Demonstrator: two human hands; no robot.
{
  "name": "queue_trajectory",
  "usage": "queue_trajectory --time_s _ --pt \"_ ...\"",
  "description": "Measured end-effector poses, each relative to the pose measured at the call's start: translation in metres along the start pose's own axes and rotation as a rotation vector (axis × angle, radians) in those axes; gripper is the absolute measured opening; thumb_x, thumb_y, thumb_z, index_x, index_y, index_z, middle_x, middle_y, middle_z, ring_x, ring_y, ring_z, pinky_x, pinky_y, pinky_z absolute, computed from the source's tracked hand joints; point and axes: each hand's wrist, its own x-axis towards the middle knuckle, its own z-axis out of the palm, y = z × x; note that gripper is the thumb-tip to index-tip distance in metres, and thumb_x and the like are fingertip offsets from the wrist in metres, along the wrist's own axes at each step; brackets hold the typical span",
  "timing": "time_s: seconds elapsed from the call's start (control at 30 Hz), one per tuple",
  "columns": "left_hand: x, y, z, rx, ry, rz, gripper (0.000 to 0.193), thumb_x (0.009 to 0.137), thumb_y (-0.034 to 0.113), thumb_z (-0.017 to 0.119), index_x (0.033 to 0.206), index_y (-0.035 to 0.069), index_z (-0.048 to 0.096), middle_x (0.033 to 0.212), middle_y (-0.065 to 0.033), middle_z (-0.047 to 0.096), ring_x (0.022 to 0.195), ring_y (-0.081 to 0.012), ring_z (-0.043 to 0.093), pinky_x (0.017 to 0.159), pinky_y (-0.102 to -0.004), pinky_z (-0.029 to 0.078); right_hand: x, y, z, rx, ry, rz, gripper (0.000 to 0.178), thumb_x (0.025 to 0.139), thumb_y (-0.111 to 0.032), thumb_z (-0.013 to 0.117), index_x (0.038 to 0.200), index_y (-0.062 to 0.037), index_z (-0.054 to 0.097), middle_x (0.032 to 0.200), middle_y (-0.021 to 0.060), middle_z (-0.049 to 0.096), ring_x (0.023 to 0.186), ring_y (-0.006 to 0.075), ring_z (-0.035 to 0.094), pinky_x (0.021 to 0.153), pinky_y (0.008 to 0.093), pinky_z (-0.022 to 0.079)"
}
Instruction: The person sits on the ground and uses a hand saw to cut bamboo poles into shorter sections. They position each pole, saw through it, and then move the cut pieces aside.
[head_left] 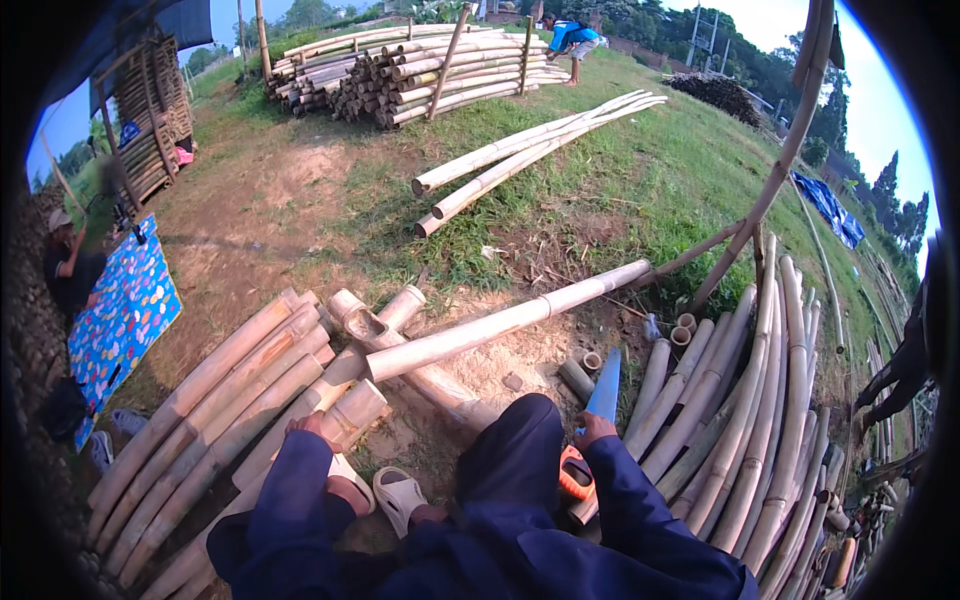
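Handling the saw (604, 392) safely is likely calling for a firm grip, teeth facing away from the knee (515, 430). Lower centre-right: right hand (598, 428) gripping the saw, blue blade (606, 376) extending above, orange handle (575, 474) showing below. Lower left: left hand (316, 427) resting at a bamboo pole (352, 413), finger opening unclear.

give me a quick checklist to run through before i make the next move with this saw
1. Saw in right hand: ok, held, with the blue blade pointing away from the body.
2. Fingers fully on the orange handle: cannot tell, the grip is partly hidden.
3. Blade set against the long pole: not ok, they are apart.
4. Left hand on the long pole: not ok, it is at the bamboo on the left.
5. Closed shoes: not ok, open sandals.
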Motion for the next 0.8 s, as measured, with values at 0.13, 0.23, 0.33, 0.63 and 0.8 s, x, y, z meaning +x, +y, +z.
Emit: queue_trajectory --time_s 0.13,0.23,0.33,0.63,0.8 --pt "-0.022 -0.006 0.01 0.041 0.063 0.017 0.092 0.049 0.044 0.092 0.13 0.012 0.063 0.122 -0.017 0.071 0.12 -0.0335 0.064 0.109 -0.0461 0.042 0.008 -0.174 -0.038 0.346 0.182 -0.489 0.048 0.085 -0.03 0.075 0.126 -0.0069 0.065 0.115 0.0162 0.072 0.106 0.0327 0.07 0.093 0.0418 0.056" --pt "-0.047 0.027 0.003 0.059 0.006 0.019 0.098 0.057 0.044 0.09 0.142 0.009 0.057 0.127 -0.0158 0.07 0.124 -0.0316 0.063 0.115 -0.0462 0.036 0.002 -0.277 -0.022 -0.004 0.113 -0.842 0.08 0.08 -0.048 0.079 0.145 -0.0105 0.05 0.142 0.0153 0.058 0.132 0.0329 0.054 0.113 0.0499 0.041" --pt "-0.08 0.036 -0.016 0.053 -0.023 0.012 0.089 0.063 0.043 0.088 0.14 0.007 0.058 0.125 -0.017 0.07 0.125 -0.0321 0.062 0.114 -0.0475 0.038 -0.002 -0.359 0.007 -0.358 0.023 -1.093 0.109 0.072 -0.062 0.081 0.158 -0.0129 0.034 0.16 0.0133 0.041 0.151 0.0341 0.033 0.124 0.0618 0.019" --pt "-0.103 0.023 0.002 -0.135 0.156 0.074 0.091 0.066 0.046 0.089 0.143 0.015 0.051 0.134 -0.0201 0.062 0.135 -0.037 0.053 0.122 -0.0539 0.025 0.017 -0.409 0.053 -0.496 -0.085 -1.301 0.054 0.073 -0.024 0.075 0.122 -0.0092 0.058 0.115 0.0144 0.067 0.12 0.0337 0.061 0.111 0.0559 0.036" --pt "-0.169 -0.021 -0.104 -0.353 0.674 0.101 0.101 0.071 0.046 0.088 0.153 0.012 0.04 0.14 -0.0185 0.058 0.129 -0.0375 0.054 0.113 -0.0479 0.038 0.05 -0.418 0.048 -0.435 0.061 -1.39 0.064 0.063 -0.024 0.081 0.121 -0.0103 0.059 0.11 0.012 0.067 0.115 0.0315 0.063 0.11 0.0527 0.037"
